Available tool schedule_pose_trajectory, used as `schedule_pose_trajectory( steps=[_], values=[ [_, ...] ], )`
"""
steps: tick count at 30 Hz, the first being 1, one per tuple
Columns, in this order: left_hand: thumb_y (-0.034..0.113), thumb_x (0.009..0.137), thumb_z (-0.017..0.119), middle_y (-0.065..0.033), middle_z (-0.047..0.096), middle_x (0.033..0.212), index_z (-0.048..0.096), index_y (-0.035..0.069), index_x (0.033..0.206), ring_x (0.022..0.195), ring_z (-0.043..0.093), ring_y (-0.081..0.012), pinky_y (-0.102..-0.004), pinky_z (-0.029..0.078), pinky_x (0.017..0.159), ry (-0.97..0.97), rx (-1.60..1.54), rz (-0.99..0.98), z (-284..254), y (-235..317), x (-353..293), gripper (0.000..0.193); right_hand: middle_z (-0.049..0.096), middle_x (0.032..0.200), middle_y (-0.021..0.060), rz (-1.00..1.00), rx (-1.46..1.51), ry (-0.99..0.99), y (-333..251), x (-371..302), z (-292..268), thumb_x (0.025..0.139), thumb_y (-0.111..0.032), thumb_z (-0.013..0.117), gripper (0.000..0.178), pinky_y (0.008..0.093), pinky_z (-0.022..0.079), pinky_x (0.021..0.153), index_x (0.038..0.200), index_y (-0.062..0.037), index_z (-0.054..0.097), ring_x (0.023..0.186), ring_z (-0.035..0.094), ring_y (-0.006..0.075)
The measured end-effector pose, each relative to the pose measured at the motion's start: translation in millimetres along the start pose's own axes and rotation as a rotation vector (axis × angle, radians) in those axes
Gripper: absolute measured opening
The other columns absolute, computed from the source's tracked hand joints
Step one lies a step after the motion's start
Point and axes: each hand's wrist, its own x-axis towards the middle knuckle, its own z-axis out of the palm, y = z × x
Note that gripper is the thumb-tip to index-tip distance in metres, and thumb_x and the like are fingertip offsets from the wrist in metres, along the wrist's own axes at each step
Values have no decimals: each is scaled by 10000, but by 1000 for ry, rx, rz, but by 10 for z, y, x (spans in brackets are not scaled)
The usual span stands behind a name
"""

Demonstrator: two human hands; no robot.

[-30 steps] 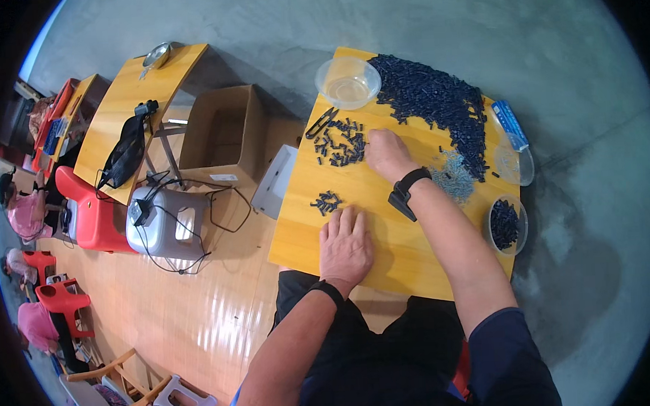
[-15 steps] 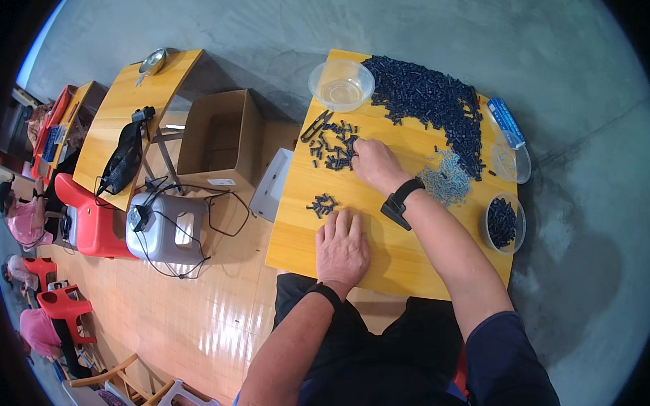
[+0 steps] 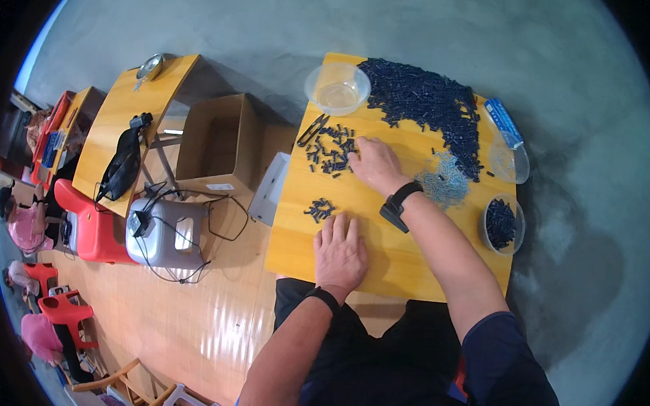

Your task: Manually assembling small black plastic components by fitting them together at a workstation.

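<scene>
My left hand (image 3: pixel 340 254) lies flat on the yellow wooden table (image 3: pixel 291 248), fingers stretched out and holding nothing. Just beyond its fingertips is a small cluster of short dark cylindrical pieces (image 3: pixel 319 210). My right hand (image 3: pixel 375 164) reaches to the right edge of a looser group of similar pieces (image 3: pixel 330 153). Its fingers are bent down and drawn together; what they grip, if anything, is hidden. Beside that group lie dark thread snips or tweezers (image 3: pixel 312 131). A large heap of the dark pieces (image 3: pixel 425 97) covers the far right, with a pile of small silvery-blue parts (image 3: pixel 444 181) nearer me.
A clear plastic bowl (image 3: pixel 337 90) stands at the far left corner. A tub of dark pieces (image 3: pixel 501 223), a clear lid (image 3: pixel 510 162) and a blue box (image 3: pixel 503 122) line the right edge. Leftward are a cardboard box (image 3: pixel 210 146), a grey stool (image 3: pixel 164 228) and another table (image 3: pixel 153 91).
The whole view has shifted slightly. My right hand stays by the loose group, its fingers moved a little among the pieces at the edge. The left hand rests in the same place.
</scene>
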Motion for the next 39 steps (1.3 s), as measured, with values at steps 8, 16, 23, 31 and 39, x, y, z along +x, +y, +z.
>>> schedule_pose_trajectory(
  steps=[8,16,23,31,39],
  values=[
    [200,830,548,-163,490,1301,537,40,1215,1239,418,-346,-465,327,1008,-12,54,-5,-23,-24,-19,418,625,919,227,9,-7,-27,-165,-9,87,853,-288,602,280,475,510,779,905,-14,633,870,637,386],
    [202,824,551,-143,501,1280,541,58,1205,1220,428,-332,-454,334,995,-15,68,-1,-11,25,10,407,626,903,224,-37,-3,-34,-162,-75,124,850,-220,598,232,459,522,760,891,5,636,836,646,378],
    [199,818,559,-142,504,1273,540,59,1202,1219,431,-332,-451,339,987,-2,91,1,-7,-9,3,409,628,893,214,-29,25,3,-149,-175,-3,844,-201,584,208,467,521,728,848,-3,646,815,648,372],
    [202,830,557,-148,500,1300,541,62,1205,1233,427,-335,-452,334,997,-11,87,-8,-22,-9,-7,400,626,848,206,-126,-154,4,344,-273,-168,808,-122,546,158,476,515,681,775,-15,657,756,648,369],
    [198,845,540,-174,483,1309,516,31,1232,1237,414,-361,-472,315,1009,-33,41,-11,-24,-25,-4,422,613,931,219,-2,-223,54,591,-58,-438,804,-167,577,190,472,508,749,861,-2,653,859,624,372]
  ],
)
